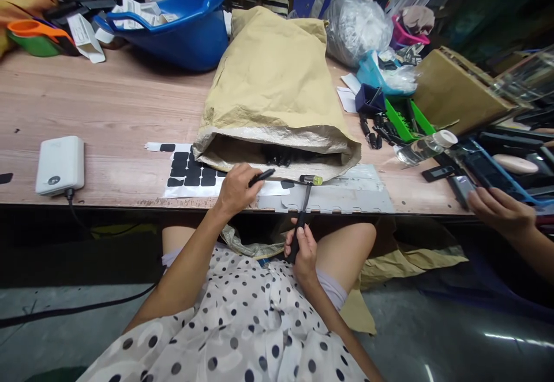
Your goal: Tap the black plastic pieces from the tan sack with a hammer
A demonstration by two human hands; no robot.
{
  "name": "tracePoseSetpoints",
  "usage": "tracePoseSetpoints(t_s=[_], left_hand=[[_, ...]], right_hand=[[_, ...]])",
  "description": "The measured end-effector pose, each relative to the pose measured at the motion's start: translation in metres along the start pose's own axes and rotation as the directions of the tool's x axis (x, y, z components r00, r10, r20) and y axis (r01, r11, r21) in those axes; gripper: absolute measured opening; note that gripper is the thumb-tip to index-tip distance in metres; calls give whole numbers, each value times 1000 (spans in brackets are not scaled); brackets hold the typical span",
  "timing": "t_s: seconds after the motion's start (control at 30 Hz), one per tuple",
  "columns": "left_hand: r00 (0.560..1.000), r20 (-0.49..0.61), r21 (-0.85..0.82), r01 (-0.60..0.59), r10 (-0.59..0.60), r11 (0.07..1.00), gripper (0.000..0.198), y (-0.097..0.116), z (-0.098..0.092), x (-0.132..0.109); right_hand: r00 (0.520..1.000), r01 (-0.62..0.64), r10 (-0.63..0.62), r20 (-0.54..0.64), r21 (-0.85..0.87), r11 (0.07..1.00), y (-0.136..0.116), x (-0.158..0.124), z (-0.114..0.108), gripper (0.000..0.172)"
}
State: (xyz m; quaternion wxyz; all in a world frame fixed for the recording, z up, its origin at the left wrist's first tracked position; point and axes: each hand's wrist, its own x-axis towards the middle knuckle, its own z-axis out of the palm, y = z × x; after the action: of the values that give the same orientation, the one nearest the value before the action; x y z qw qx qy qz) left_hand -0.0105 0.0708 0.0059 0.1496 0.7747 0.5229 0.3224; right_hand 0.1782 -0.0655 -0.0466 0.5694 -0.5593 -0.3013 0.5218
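Observation:
My left hand (pixel 237 190) is closed around a small black stick-shaped part (pixel 262 178), just in front of the mouth of a large tan paper sack (pixel 277 82). Dark pieces (pixel 277 154) show inside the sack's opening. In my right hand (pixel 304 249), held low at the table edge, is a small hammer (pixel 305 200). It has a black handle and a head with a yellow-green end, which is raised near the sack's lower lip. Under my left wrist lies a white sheet of black rounded stickers (pixel 190 171). A grey plate (pixel 359 188) lies below the hammer head.
A white power bank (pixel 60 164) with a cable stands at left. Behind it is a blue basin (pixel 173 30) holding boxes. At right are a green tray (pixel 404 118), a clear bottle (pixel 426 146) and another person's hand (pixel 502 212) on a grey block. Someone sits across the table.

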Motion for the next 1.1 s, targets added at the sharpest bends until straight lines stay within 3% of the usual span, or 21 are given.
tracePoseSetpoints(t_s=[0.13,0.4,0.53,0.77,1.1], left_hand=[[986,151,-79,-58,69,995,19,0,8,-6],[986,164,-71,-8,20,997,21,-3,16,1],[985,169,-76,-21,34,997,20,-4,16,1],[974,209,-88,-66,84,994,22,-7,15,0],[974,207,-128,-68,94,989,23,-7,18,1]], right_hand=[[1000,18,-18,6,-5,1000,2,1,-3,37],[1000,13,-12,8,-45,999,-11,6,-4,37],[997,78,-82,-15,-187,979,-11,2,-5,34],[967,253,-229,110,-481,839,2,-7,-18,44],[910,399,-379,168,-606,689,-3,-8,-19,37]])
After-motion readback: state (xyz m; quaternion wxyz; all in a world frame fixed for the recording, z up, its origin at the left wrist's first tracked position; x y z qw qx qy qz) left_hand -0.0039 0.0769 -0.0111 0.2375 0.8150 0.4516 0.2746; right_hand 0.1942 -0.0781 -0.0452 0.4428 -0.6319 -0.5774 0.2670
